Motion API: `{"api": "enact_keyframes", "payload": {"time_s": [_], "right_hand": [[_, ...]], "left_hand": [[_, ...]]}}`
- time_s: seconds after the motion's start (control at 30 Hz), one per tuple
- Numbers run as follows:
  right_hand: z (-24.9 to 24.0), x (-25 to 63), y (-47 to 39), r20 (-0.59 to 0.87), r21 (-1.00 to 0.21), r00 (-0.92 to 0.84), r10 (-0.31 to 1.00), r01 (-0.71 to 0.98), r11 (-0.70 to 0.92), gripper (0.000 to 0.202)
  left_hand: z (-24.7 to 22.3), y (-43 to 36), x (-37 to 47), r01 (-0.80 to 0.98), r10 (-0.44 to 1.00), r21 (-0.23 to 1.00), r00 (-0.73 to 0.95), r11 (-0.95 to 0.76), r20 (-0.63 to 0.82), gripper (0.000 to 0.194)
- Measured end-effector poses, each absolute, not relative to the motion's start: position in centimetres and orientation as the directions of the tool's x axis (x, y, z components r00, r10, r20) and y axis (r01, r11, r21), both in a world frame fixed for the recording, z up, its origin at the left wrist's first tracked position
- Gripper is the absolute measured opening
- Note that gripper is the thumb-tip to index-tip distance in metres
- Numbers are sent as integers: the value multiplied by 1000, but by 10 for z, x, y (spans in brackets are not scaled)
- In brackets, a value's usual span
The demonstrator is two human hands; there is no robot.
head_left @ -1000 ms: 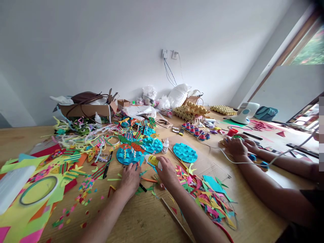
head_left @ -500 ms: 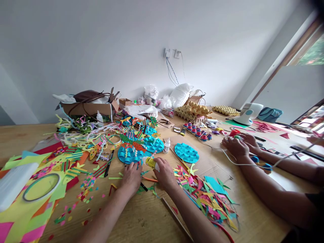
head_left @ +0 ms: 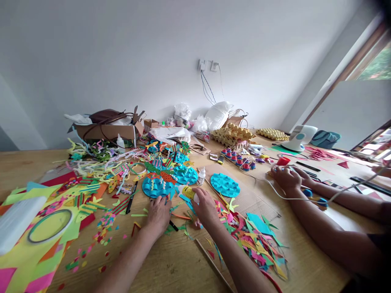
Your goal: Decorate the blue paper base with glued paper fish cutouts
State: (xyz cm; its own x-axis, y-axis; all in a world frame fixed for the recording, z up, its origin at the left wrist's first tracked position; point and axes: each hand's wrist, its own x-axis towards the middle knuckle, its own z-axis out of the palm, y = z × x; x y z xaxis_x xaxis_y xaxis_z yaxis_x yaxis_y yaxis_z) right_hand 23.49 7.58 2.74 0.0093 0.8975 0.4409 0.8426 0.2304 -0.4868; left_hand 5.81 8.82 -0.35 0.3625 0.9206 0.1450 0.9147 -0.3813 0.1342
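My right hand (head_left: 207,207) is closed around a yellow glue bottle (head_left: 187,192), tilted with its white tip pointing left. The tip is close to the fingers of my left hand (head_left: 159,215). Those fingers are bent together at the near edge of a blue paper disc (head_left: 149,189) with curled strips and paper fish on it; what they pinch is hidden. Behind the bottle stands a small white bottle (head_left: 201,176). A second blue disc (head_left: 225,185) lies to the right on cardboard.
Colourful paper scraps (head_left: 259,248) lie right of my forearm, beside a wooden stick (head_left: 214,264). Pipe cleaners (head_left: 88,167), coloured sheets (head_left: 30,260) and a tape roll (head_left: 50,226) fill the left. At right, another person's hands (head_left: 287,179) work near a white cable (head_left: 281,194). Egg trays (head_left: 232,134) stand behind.
My right hand has moved slightly right and up with the glue bottle, away from my left hand. My left hand has stayed nearly still. The other person's hands have shifted a little.
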Motion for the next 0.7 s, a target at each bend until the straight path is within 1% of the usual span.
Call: {"api": "enact_keyframes", "payload": {"time_s": [0.1,0.17,0.23,0.3,0.33,0.4,0.47,0.53,0.6,0.63,0.7], "right_hand": [[31,245,76,419,-624,137,898,762,175,33],[31,254,76,341,-760,270,900,643,95,33],[31,264,75,210,-904,364,908,426,38,34],[32,274,74,69,-994,379,923,105,31,35],[32,278,72,6,-997,355,935,-74,34,36],[32,285,68,-106,-925,270,957,-379,4,36],[32,290,63,-172,-821,169,971,-569,-46,37],[31,293,60,-204,-738,88,975,-668,-94,38],[29,293,57,-227,-681,40,973,-721,-129,39],[29,292,57,-228,-667,22,973,-732,-140,39],[29,290,56,-192,-676,-13,981,-723,-142,39]], "left_hand": [[1,87,58,910,918,141,371,-390,143,29],[4,86,57,908,918,150,372,-391,138,30],[7,86,57,907,921,165,369,-387,127,31],[9,85,56,906,923,182,365,-382,117,31],[9,85,55,904,923,189,366,-383,118,30],[8,87,53,896,916,196,377,-397,134,30],[4,88,50,892,910,191,386,-411,153,30],[-1,91,48,891,905,177,392,-419,165,31],[-5,92,47,890,902,168,397,-424,173,32],[-6,92,46,888,899,168,400,-428,178,32],[-8,92,45,878,889,173,413,-446,196,32]]}}
